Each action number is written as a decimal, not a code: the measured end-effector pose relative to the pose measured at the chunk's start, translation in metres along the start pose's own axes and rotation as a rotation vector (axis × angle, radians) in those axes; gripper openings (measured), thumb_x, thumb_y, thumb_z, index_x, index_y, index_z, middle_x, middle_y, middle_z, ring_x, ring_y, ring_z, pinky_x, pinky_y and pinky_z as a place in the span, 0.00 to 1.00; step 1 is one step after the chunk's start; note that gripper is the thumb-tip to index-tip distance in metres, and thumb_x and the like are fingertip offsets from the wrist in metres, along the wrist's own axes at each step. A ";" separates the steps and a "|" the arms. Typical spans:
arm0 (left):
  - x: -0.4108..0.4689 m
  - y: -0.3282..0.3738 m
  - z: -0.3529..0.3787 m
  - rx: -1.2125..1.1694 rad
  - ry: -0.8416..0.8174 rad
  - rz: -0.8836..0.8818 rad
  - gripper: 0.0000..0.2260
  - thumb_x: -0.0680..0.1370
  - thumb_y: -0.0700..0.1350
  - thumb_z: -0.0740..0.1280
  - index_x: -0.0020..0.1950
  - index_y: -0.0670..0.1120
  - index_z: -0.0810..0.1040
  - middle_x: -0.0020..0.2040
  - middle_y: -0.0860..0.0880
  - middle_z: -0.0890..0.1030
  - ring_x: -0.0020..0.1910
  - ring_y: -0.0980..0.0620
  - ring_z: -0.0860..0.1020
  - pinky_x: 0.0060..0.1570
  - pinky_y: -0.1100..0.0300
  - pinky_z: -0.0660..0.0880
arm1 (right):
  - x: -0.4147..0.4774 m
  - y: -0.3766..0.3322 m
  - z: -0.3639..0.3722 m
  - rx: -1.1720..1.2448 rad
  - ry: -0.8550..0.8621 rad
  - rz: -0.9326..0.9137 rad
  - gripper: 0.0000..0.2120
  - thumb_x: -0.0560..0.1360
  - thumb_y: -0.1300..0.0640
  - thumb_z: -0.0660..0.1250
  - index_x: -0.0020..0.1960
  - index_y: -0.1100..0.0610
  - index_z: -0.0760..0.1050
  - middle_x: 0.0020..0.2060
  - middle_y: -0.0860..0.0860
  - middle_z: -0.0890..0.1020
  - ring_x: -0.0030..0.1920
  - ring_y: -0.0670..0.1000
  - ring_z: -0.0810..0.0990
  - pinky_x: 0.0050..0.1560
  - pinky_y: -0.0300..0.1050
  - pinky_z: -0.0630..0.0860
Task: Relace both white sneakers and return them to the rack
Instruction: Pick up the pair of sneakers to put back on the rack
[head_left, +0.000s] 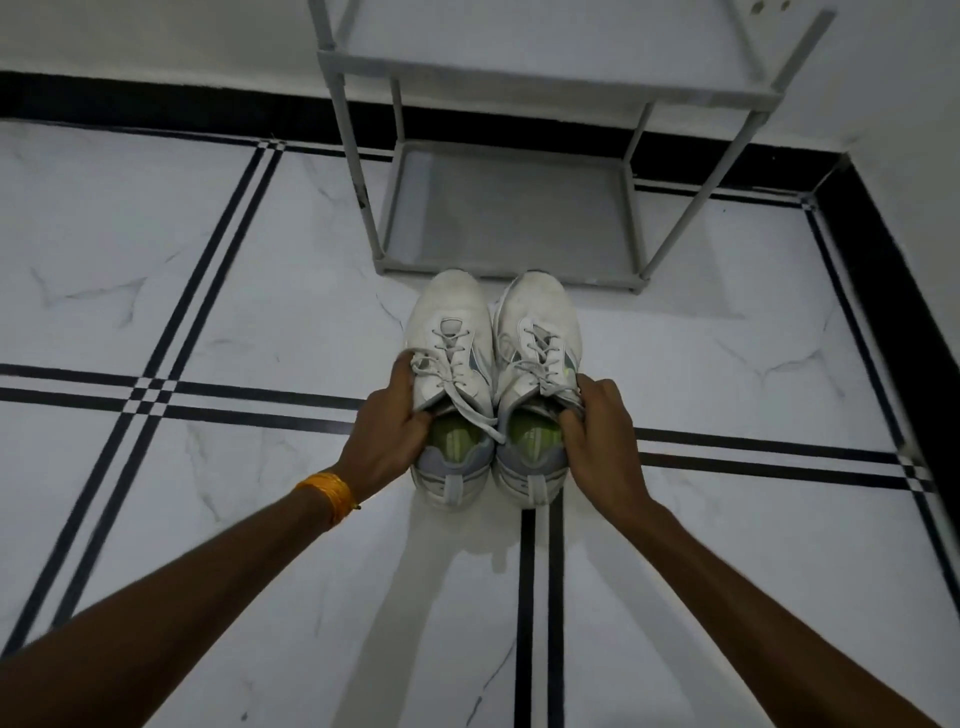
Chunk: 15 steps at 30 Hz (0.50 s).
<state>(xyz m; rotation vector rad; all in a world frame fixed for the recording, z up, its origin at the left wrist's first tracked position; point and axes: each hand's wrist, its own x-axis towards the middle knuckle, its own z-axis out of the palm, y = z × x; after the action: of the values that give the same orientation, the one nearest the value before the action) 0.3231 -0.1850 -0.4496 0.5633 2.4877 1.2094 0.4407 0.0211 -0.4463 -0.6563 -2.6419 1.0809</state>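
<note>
I see two bare forearms, no sleeves on either | left hand (387, 431): bare, no rings that I can make out | left wrist: orange-yellow thread band (326, 491), several strands wound together, small dark knot end at its near edge | right hand (597, 441): bare, wrist unadorned

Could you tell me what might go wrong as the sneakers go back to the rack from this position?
1. A loose lace end trails from the left sneaker across toward the right sneaker; it could snag on the rack frame or come undone.
2. The left hand and right hand each grip one shoe only at the collar, so a shoe might tip or slip.
3. The toes sit just short of the rack's front bar and may catch on it.
</note>
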 end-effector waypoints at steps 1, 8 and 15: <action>-0.001 0.020 -0.013 -0.012 0.005 0.007 0.26 0.78 0.45 0.62 0.75 0.53 0.57 0.62 0.47 0.80 0.54 0.44 0.80 0.55 0.50 0.79 | 0.003 -0.017 -0.020 0.002 0.003 -0.001 0.18 0.75 0.56 0.54 0.60 0.61 0.73 0.49 0.56 0.73 0.46 0.50 0.73 0.46 0.41 0.68; -0.002 0.172 -0.105 -0.044 0.031 -0.002 0.27 0.78 0.44 0.61 0.76 0.51 0.56 0.60 0.47 0.80 0.51 0.46 0.80 0.53 0.57 0.76 | 0.033 -0.140 -0.160 -0.024 0.047 -0.004 0.16 0.76 0.58 0.56 0.62 0.59 0.72 0.50 0.55 0.73 0.46 0.50 0.73 0.46 0.42 0.70; 0.052 0.331 -0.205 -0.023 -0.009 0.010 0.28 0.79 0.43 0.63 0.76 0.53 0.55 0.59 0.47 0.80 0.51 0.46 0.81 0.52 0.54 0.79 | 0.099 -0.247 -0.289 -0.041 0.066 0.037 0.18 0.77 0.63 0.59 0.66 0.60 0.69 0.54 0.56 0.73 0.50 0.55 0.76 0.50 0.52 0.77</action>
<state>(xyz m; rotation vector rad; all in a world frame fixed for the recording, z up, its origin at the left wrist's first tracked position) 0.2560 -0.1114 -0.0702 0.5745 2.4631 1.2355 0.3763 0.0893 -0.0643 -0.7385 -2.6123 0.9993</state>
